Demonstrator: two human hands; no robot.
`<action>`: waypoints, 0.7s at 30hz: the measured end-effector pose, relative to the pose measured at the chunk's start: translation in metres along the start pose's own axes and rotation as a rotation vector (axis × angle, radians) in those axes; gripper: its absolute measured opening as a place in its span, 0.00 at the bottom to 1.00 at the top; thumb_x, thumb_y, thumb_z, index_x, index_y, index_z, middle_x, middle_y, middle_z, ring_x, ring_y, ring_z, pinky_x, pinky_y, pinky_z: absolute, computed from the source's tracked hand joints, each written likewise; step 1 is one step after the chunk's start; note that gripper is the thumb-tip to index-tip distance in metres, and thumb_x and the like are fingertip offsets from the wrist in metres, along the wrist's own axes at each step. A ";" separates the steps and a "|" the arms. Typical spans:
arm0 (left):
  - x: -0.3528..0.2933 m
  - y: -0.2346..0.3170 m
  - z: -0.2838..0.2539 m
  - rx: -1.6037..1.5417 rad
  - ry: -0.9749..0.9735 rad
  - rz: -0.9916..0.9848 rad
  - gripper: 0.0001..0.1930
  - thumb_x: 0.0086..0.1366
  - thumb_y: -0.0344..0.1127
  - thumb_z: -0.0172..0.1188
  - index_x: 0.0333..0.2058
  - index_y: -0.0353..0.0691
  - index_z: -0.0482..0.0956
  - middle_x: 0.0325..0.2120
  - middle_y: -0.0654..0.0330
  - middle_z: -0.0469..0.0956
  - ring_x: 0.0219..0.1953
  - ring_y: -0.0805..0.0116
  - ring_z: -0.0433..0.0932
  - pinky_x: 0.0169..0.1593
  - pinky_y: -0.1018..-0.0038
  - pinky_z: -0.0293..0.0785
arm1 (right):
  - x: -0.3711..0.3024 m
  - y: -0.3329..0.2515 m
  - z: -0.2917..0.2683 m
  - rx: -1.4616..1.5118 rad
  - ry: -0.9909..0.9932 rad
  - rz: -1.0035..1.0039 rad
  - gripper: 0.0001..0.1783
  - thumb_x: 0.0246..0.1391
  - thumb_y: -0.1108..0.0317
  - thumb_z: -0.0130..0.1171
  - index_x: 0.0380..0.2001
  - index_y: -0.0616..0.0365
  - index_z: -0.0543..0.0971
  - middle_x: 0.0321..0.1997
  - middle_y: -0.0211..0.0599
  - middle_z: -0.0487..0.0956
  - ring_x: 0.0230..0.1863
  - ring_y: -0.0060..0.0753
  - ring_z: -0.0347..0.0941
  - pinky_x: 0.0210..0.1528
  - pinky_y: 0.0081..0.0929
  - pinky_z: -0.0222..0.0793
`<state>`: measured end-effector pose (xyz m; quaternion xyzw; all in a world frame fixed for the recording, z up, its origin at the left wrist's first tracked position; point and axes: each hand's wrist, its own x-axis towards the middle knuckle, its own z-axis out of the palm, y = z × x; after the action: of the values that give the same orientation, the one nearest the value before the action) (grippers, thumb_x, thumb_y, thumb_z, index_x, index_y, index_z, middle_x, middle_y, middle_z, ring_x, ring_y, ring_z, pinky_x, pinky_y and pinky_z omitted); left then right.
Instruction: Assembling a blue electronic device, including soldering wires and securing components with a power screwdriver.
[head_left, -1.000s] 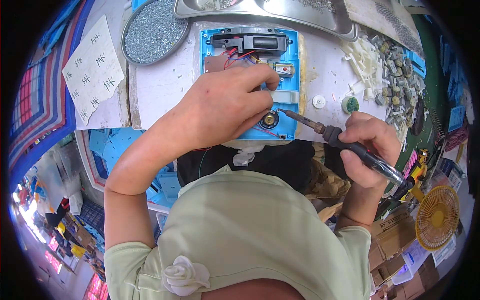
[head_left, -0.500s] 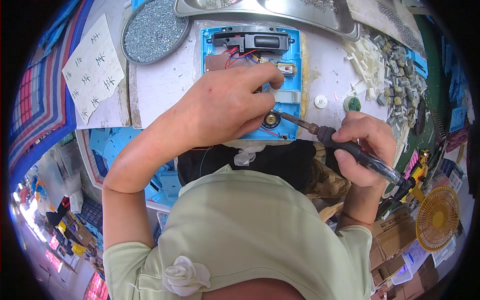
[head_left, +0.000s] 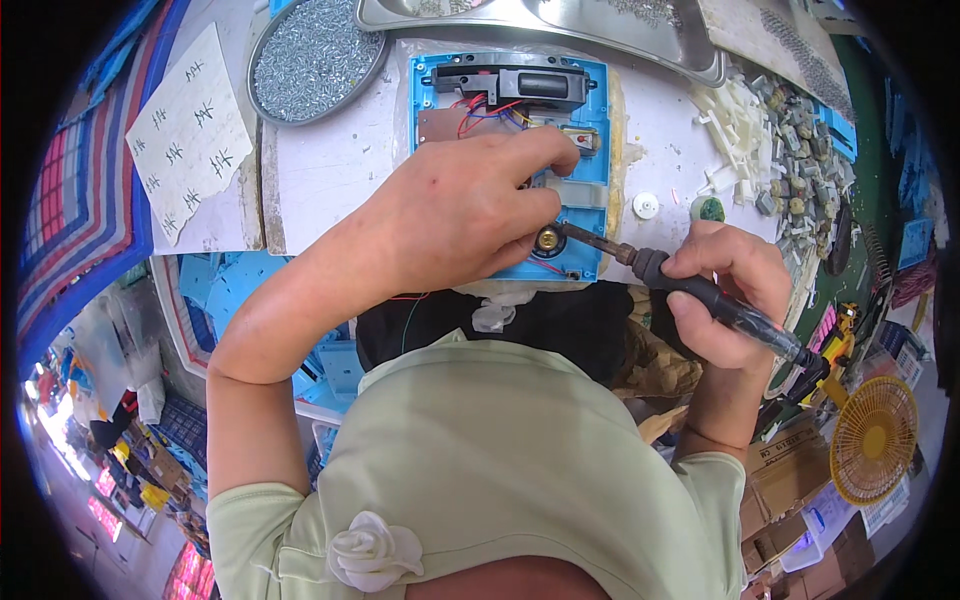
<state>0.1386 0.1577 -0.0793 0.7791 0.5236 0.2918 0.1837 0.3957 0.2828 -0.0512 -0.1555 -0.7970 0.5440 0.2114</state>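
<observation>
An open light-blue plastic casing (head_left: 592, 222) lies on the work table in front of me. My left hand (head_left: 460, 205) reaches over it from the left, fingers bent and pressed together inside; whatever they pinch is hidden beneath them. My right hand (head_left: 745, 265) grips a soldering iron (head_left: 652, 269) by its dark handle, pointing left. Its tip is at the edge of a small round speaker (head_left: 547, 240) with a brass-coloured centre, close to my left fingertips. At the casing's far end sit a black part (head_left: 540, 86), a brown board (head_left: 440, 125) and thin red and blue wires.
A round tray of small metal screws (head_left: 318, 65) stands at the far left beside a torn paper sheet (head_left: 190, 130). Along the far edge lies a metal tray (head_left: 705, 65). White plastic pieces (head_left: 728, 140) and many grey parts (head_left: 800, 160) are heaped at the right, near a yellow fan (head_left: 874, 440).
The view has shifted slightly, so the casing and both hands appear a little further right. Hands, soldering iron and casing keep nearly the same positions relative to each other.
</observation>
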 end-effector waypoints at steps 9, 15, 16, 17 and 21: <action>0.000 0.001 0.002 0.025 0.008 -0.004 0.10 0.48 0.25 0.69 0.29 0.39 0.75 0.45 0.59 0.77 0.38 0.60 0.80 0.33 0.66 0.79 | 0.000 -0.015 -0.001 0.017 0.056 0.147 0.13 0.42 0.73 0.68 0.33 0.68 0.83 0.26 0.35 0.82 0.20 0.20 0.73 0.26 0.16 0.63; 0.001 0.000 0.001 0.021 0.005 0.007 0.10 0.49 0.25 0.68 0.28 0.39 0.75 0.46 0.58 0.77 0.40 0.59 0.80 0.34 0.65 0.80 | -0.015 -0.023 -0.007 0.073 0.193 0.168 0.14 0.41 0.71 0.69 0.33 0.68 0.81 0.23 0.34 0.78 0.21 0.21 0.69 0.27 0.18 0.58; 0.001 0.000 0.001 0.021 0.006 0.007 0.10 0.49 0.25 0.68 0.28 0.39 0.75 0.46 0.58 0.77 0.40 0.59 0.80 0.34 0.65 0.80 | -0.020 -0.021 -0.008 0.082 0.224 0.167 0.15 0.41 0.71 0.69 0.33 0.68 0.81 0.23 0.33 0.77 0.21 0.21 0.68 0.27 0.18 0.57; 0.000 0.000 0.001 0.021 0.006 0.009 0.10 0.49 0.25 0.68 0.28 0.39 0.75 0.46 0.58 0.77 0.40 0.58 0.80 0.34 0.65 0.80 | -0.025 -0.021 -0.010 0.091 0.255 0.167 0.15 0.41 0.70 0.69 0.33 0.69 0.80 0.22 0.33 0.76 0.21 0.21 0.66 0.27 0.18 0.56; -0.002 0.000 0.000 0.030 0.002 0.003 0.10 0.49 0.25 0.69 0.28 0.39 0.75 0.45 0.58 0.77 0.41 0.58 0.80 0.35 0.65 0.81 | -0.054 -0.011 -0.030 0.114 0.392 0.163 0.20 0.46 0.66 0.70 0.37 0.70 0.78 0.29 0.37 0.76 0.27 0.22 0.66 0.31 0.20 0.57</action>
<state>0.1384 0.1559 -0.0800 0.7821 0.5271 0.2852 0.1710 0.4569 0.2771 -0.0403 -0.3097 -0.6936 0.5628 0.3260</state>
